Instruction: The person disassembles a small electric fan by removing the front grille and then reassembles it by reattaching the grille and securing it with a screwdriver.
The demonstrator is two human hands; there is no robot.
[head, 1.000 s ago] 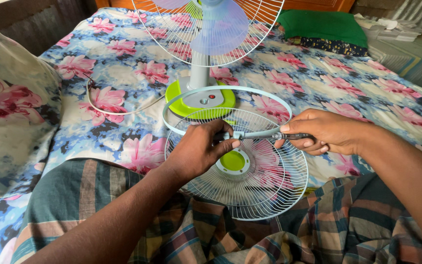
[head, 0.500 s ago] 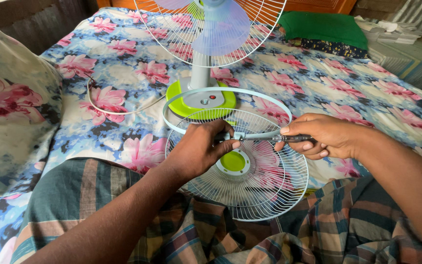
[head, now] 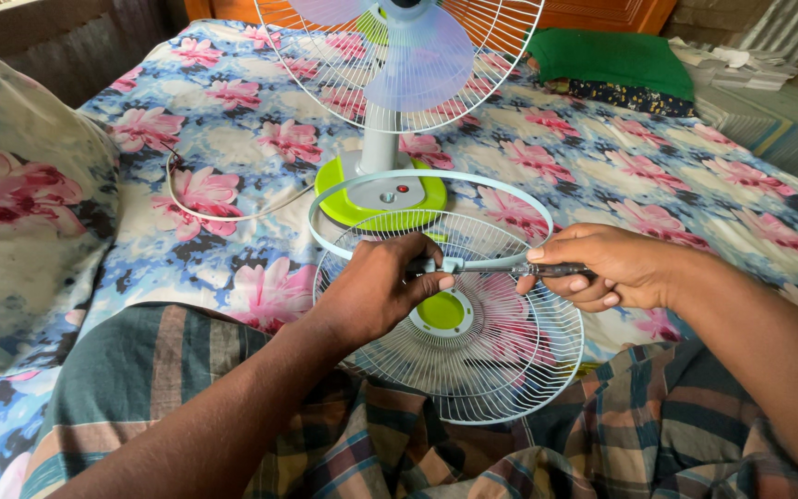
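Fan guard off, ring clasp under the screwdriver

The wire front guard [head: 459, 346] lay on the lap, off the table fan [head: 399, 111] on the floral bed [head: 658, 176]; refitting remained. The left hand [head: 380, 291] had its grip clamped on the pale plastic ring [head: 436, 177]'s clasp, while the right hand [head: 607, 268] gripped a slim dark-handled screwdriver [head: 533, 269].

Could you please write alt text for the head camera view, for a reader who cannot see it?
Two hands work on a round white wire fan guard on a lap: the left hand grips its pale blue rim ring, the right hand holds a dark-handled screwdriver. A green-based table fan stands behind on a floral bedsheet.
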